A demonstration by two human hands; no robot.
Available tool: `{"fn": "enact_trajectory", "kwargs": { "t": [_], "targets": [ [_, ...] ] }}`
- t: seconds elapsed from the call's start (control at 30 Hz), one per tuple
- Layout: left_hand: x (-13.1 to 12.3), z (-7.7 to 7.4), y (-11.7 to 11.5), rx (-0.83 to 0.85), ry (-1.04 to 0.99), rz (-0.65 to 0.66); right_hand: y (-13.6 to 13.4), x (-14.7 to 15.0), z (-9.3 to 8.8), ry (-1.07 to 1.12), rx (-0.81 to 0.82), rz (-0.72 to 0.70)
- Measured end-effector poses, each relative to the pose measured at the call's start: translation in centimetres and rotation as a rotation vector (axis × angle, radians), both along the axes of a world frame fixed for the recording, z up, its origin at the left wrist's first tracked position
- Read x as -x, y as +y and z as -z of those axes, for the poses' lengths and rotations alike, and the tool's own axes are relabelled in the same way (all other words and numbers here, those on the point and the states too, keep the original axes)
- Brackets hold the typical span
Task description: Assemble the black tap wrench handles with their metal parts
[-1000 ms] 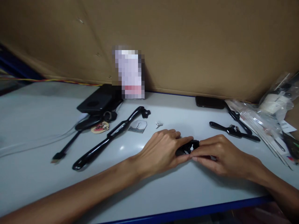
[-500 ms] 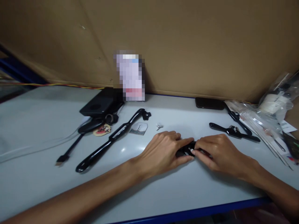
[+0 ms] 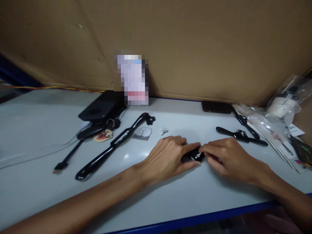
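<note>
My left hand (image 3: 170, 154) grips a black tool (image 3: 195, 155) low on the table, thumb and forefinger on either side of its middle. A small silver screw shows on the tool's centre. My right hand (image 3: 225, 156) is closed at the tool's right side, fingertips by the screw; my fingers hide most of the right end. Left of my hands lie a silver wing screw (image 3: 164, 131), a flat metal plate (image 3: 142, 133), a long black handled tool (image 3: 112, 146) and a small black bracket (image 3: 150, 119).
At the right are two black handled tools (image 3: 241, 135), a dark phone (image 3: 216, 107) and plastic bags with a white bottle (image 3: 282, 105). A black box (image 3: 101, 105) and a cable sit at the left. A pixelated upright object (image 3: 134, 81) leans on the cardboard (image 3: 195, 48).
My right fingertips have shifted up slightly, uncovering more of the screw on the tool. The whole view has moved a little, so table items appear farther left.
</note>
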State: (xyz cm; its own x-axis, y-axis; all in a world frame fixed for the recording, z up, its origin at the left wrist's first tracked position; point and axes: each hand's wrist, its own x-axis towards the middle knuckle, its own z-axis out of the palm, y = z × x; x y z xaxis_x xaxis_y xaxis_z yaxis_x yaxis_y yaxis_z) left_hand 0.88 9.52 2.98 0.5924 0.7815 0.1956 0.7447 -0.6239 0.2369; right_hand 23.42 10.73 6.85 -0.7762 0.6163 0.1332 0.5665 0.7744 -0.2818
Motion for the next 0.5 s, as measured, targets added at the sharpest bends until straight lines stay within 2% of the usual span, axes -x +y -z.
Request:
{"fn": "enact_trajectory", "kwargs": {
  "t": [0.23, 0.33, 0.5],
  "targets": [
    [0.21, 0.26, 0.12, -0.028, -0.007, 0.02, -0.71, 0.59, -0.14, 0.061, 0.176, -0.042],
    [0.22, 0.22, 0.13, -0.022, -0.013, 0.027, -0.49, 0.46, 0.28, 0.1, 0.139, -0.04],
    [0.13, 0.13, 0.15, -0.015, 0.001, 0.019, -0.24, 0.28, 0.22, -0.002, 0.034, 0.04]
  ]
}}
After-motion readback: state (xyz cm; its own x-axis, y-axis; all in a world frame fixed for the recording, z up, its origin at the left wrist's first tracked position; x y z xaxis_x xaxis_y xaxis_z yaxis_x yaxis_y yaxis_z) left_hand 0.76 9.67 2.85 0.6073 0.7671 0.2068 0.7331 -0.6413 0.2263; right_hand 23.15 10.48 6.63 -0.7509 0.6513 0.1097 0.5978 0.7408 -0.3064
